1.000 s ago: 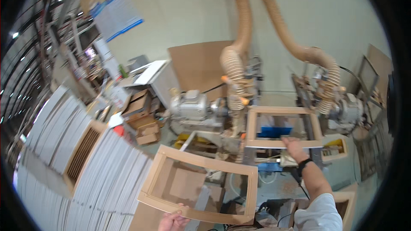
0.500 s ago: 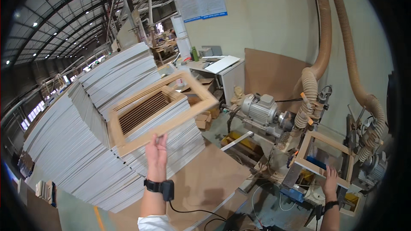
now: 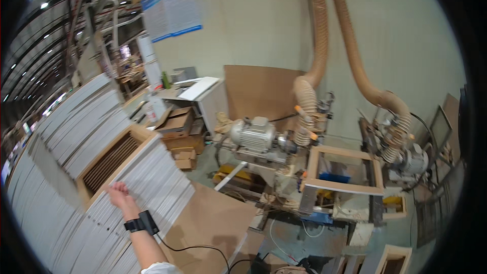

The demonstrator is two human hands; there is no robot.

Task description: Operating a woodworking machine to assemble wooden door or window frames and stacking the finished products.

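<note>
Left hand point(image 3: 117, 192) reaches out over the big stack of white panels point(image 3: 66, 182), palm down, resting at the near lower edge of the louvered wooden frame point(image 3: 112, 158) that lies flat on top of that stack. Fingers point(image 3: 112, 187) look loosely spread and curled slightly; they touch or nearly touch the frame's rim, and I cannot tell whether they press on it or merely hover, but they pinch nothing. A black wrist strap with a small device point(image 3: 142, 222) sits behind the hand, and a thin cable trails from it down toward the brown board point(image 3: 213, 223) just right of the stack. Right hand is out of view. Risks as I judge them: the frame lies askew on a slanted, fanned stack, so a push from the hand could slide it off the stack's right side onto the brown board; the panels themselves are staggered and could shift under weight; the trailing cable could snag a panel corner if the arm swings. Right of the stack stands the machine with its grey motor point(image 3: 252, 134), a second open wooden frame point(image 3: 341, 170) propped on it, and two ribbed orange dust hoses point(image 3: 318, 35) rising above. Behind the stack, cardboard boxes point(image 3: 177, 122) and a white desk point(image 3: 203, 91).
</note>
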